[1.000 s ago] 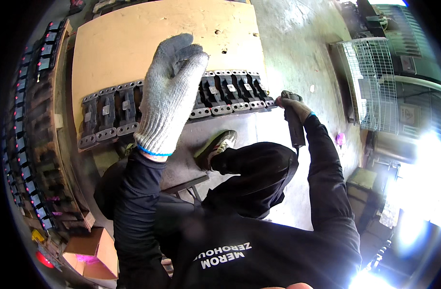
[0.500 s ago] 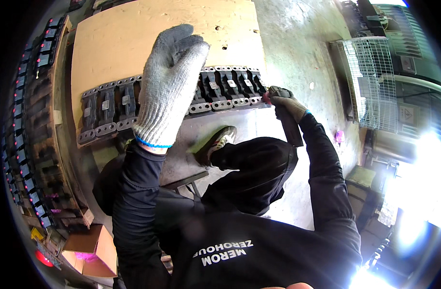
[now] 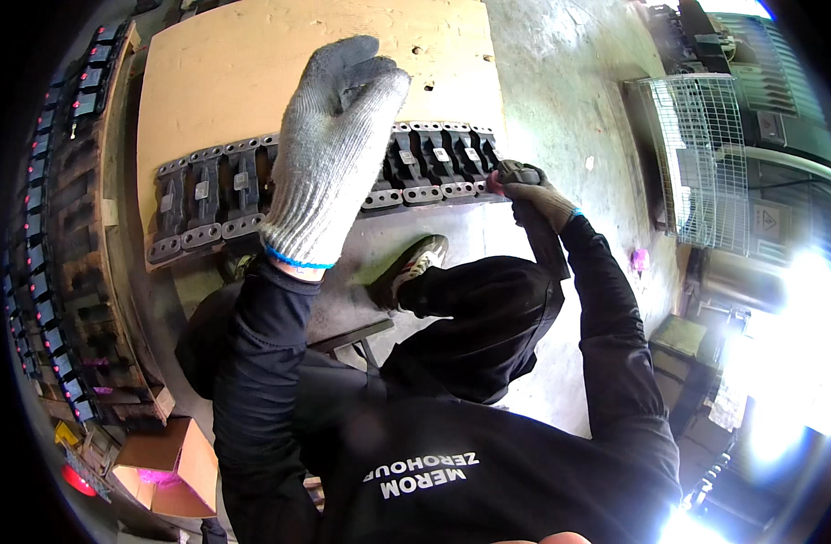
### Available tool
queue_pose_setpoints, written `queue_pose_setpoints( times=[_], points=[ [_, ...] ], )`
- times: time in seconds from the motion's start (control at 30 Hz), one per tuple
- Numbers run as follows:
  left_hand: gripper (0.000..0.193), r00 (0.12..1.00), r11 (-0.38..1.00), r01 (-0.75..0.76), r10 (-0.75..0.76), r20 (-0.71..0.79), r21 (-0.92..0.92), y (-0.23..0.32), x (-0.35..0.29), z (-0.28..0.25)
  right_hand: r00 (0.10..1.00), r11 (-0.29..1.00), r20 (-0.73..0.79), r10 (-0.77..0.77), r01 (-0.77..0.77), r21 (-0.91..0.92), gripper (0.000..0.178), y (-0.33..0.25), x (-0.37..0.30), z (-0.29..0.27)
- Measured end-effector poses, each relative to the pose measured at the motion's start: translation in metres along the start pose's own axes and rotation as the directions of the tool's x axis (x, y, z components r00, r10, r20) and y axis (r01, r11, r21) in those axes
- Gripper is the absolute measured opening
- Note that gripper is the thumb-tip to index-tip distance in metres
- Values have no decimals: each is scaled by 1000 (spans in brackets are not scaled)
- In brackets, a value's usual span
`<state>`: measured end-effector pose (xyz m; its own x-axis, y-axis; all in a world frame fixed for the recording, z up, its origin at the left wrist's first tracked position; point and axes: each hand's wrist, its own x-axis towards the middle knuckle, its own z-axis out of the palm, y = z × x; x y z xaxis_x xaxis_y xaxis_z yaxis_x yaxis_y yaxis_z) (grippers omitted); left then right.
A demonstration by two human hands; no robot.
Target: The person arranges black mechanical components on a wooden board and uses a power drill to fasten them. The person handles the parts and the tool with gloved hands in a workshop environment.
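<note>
My left hand [image 3: 338,150], in a pale knit glove with a grey-coated palm, is raised above the row of metal parts, hiding its middle. Its fingers are bent in toward the thumb; whatever they hold, if anything, is hidden. At the row's right end, my right hand [image 3: 542,195], also gloved, is closed around a long dark tool [image 3: 544,243] whose kind I cannot make out. A reddish patch shows at the tool's end beside the last part. The dark metal parts [image 3: 202,195] lie side by side, with holes along their end flanges and small pale labels.
The parts lie along the near edge of a tan board [image 3: 225,72]. More parts with red spots [image 3: 48,313] line a wooden pallet [image 3: 116,299] at left. An open cardboard box [image 3: 196,467] stands lower left; a wire basket [image 3: 701,154] stands right. My shoe [image 3: 420,267] is below the board.
My left hand has shifted slightly up and to the right, its fingers still bent. My right hand stays at the row's right end, still gripping the dark tool.
</note>
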<state>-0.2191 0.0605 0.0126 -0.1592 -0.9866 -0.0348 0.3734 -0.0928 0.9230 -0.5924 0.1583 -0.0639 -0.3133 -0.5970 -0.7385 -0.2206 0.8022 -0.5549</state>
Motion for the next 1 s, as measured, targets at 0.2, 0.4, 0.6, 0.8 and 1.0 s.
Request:
queue_pose_setpoints(
  times=[0.2, 0.4, 0.6, 0.8, 1.0],
  points=[
    [41, 998, 997, -70, 69, 2, 14, -8, 3, -4, 1000, 999, -28, 9, -11, -44, 80, 8, 11, -10],
    [41, 993, 989, -112, 113, -10, 93, -10, 2, -7, 999, 1000, 51, -1, 2, -28, 85, -1, 3, 8],
    [40, 996, 995, -89, 89, -5, 48, -8, 1, -7, 999, 996, -21, -28, 26, -88, 80, -2, 5, 2],
    [39, 996, 988, -92, 93, 4, 124, -9, 0, -10, 991, 994, 121, -59, 69, -85, 87, -9, -2, 9],
    [40, 995, 987, -101, 101, 0, 128, -8, 0, -11, 998, 994, 34, -50, 53, -96, 88, -8, -1, 16]
  ],
)
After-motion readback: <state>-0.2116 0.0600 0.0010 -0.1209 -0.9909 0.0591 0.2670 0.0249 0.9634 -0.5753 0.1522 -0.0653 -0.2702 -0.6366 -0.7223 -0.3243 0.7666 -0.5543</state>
